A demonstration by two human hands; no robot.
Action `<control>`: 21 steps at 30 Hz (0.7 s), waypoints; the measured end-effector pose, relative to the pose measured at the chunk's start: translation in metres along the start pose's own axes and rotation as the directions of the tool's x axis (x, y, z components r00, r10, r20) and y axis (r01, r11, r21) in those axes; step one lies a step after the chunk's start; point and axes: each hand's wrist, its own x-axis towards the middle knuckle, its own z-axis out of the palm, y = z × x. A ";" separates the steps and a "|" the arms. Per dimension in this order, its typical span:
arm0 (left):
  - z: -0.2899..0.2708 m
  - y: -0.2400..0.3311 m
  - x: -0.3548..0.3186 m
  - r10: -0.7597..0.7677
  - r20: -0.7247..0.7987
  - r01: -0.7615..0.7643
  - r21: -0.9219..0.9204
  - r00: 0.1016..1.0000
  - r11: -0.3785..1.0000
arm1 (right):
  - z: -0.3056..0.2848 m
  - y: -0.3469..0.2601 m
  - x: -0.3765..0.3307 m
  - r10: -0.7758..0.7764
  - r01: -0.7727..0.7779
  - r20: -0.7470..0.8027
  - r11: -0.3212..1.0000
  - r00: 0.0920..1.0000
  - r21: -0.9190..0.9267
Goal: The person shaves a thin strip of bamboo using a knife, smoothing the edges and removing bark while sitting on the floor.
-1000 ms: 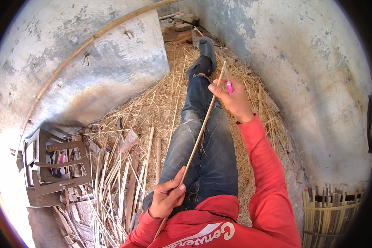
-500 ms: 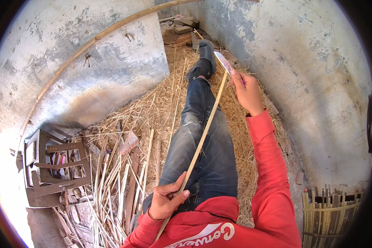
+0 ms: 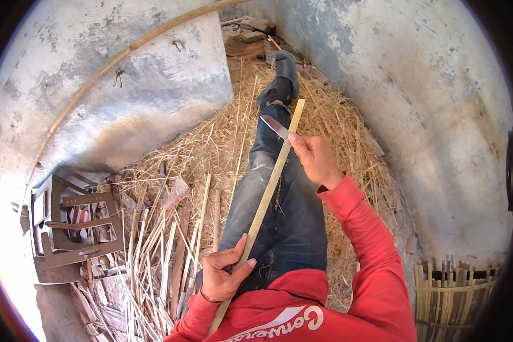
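A long pale bamboo strip (image 3: 266,196) slants over my outstretched legs (image 3: 290,222), from my waist up to near my shod foot. My left hand (image 3: 225,273) is closed round its lower part, thumb and fingers on either side. Farther up, my right hand (image 3: 313,159) grips a knife (image 3: 276,127); its handle is hidden in the fist. The blade crosses the strip near the upper end and points to the upper left. My right thumb rests by the blade's base, close to the strip.
Loose straw and shavings (image 3: 336,137) cover the floor around my legs. Several split sticks (image 3: 165,256) lie at left beside a brown frame-like object (image 3: 85,228). A curved pole (image 3: 97,77) leans along the left wall. A slatted bamboo basket (image 3: 456,296) stands at lower right.
My right hand with the knife has come down and to the left, from beyond the strip's upper end onto the strip. The strip now shows its broader face; my left hand has barely shifted.
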 end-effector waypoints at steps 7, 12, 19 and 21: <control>-0.003 -0.009 -0.003 -0.112 -0.031 0.109 -0.081 0.993 0.991 | 0.017 -0.024 -0.044 0.000 -0.036 0.196 0.982 0.981 0.183; -0.005 0.001 -0.002 -0.115 -0.035 0.110 -0.115 0.993 0.987 | 0.018 -0.031 -0.038 0.016 -0.057 0.129 0.945 0.992 0.324; 0.003 0.008 -0.007 -0.045 0.012 0.046 -0.106 0.999 0.993 | -0.039 0.021 0.064 0.027 0.007 -0.273 0.993 0.962 0.121; 0.002 0.007 -0.006 0.007 0.014 -0.006 -0.044 1.000 0.999 | -0.039 0.021 0.072 -0.015 0.042 -0.304 0.996 0.953 0.080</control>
